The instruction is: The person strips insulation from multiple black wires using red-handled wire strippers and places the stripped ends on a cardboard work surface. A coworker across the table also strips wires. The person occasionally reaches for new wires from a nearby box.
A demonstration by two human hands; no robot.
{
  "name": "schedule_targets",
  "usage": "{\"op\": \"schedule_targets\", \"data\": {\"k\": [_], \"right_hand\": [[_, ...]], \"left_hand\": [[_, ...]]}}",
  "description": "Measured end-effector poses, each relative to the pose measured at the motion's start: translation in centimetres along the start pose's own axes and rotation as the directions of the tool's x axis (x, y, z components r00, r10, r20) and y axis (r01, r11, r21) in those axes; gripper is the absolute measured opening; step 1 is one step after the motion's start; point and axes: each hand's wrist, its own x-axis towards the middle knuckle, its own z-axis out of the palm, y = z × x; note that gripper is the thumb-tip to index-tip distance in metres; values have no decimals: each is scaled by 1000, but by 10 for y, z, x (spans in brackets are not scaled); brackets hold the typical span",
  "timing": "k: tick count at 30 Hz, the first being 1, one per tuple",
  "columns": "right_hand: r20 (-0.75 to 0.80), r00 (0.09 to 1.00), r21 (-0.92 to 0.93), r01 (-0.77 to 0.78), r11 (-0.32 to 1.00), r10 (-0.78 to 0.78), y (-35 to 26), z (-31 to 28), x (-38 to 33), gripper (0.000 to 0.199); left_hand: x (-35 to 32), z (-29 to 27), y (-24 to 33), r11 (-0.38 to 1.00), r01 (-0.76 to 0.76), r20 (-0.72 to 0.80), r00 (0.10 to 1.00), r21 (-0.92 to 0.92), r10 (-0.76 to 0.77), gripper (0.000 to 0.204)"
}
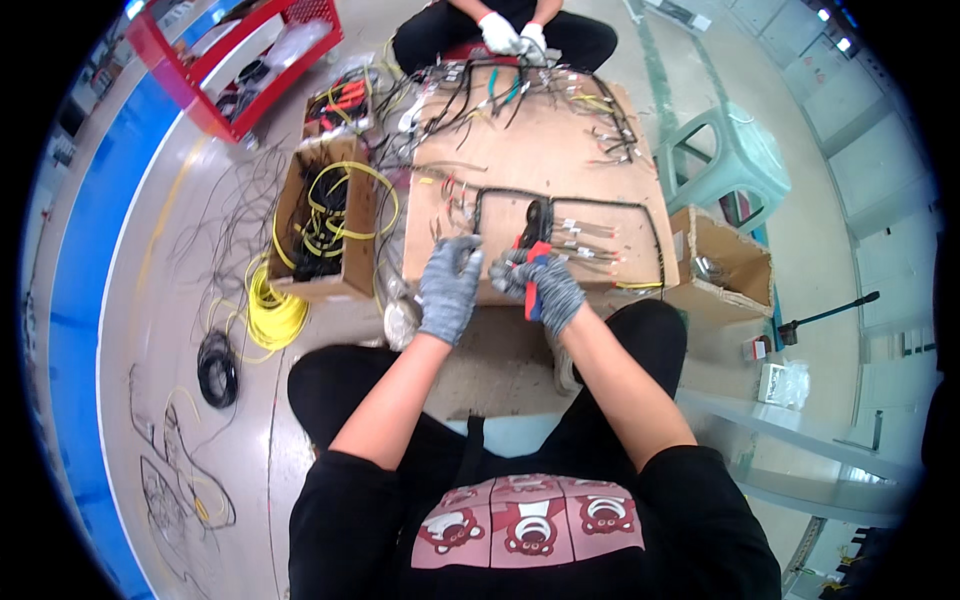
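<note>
My right hand (548, 285), in a grey knit glove, is wrapped round a crimping tool (537, 250) with red and blue handles. Its black head points away from me over the near part of a cardboard-covered work board (450, 135). To the left, my gloved left hand (450, 285) hovers by the board's near edge, thumb and fingers apart, with nothing visible in it. A black wire harness (600, 203) lies bent in a frame shape on the board beyond both hands. Short brown wire ends (585, 243) with white tags branch off it, just right of the tool's head.
At the left stand a carton (360, 265) of cables and a yellow cable coil (275, 310). Another carton (735, 265) and a green stool (735, 155) are on the right. Across the board, a co-worker's white-gloved hands (512, 37) handle another harness. A red cart (225, 115) stands far left.
</note>
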Motion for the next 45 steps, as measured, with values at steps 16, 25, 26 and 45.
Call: {"op": "schedule_targets", "data": {"k": [16,25,26,45], "right_hand": [[-53,998,-127,30,991,-37,22,31,-45,29],[-153,987,-30,40,999,-45,7,44,-43,22],[-126,990,-74,49,996,-58,5,38,-40,21],[27,996,-351,-75,934,90,-28,14,0,21]], "left_hand": [[-20,-14,44,862,-208,443,896,462,-21,21],[-14,-3,1,722,358,318,927,-591,-199,13],[-12,-4,4,697,370,340,921,-614,-189,12],[9,-18,12,965,-254,285,932,71,224,18]]}}
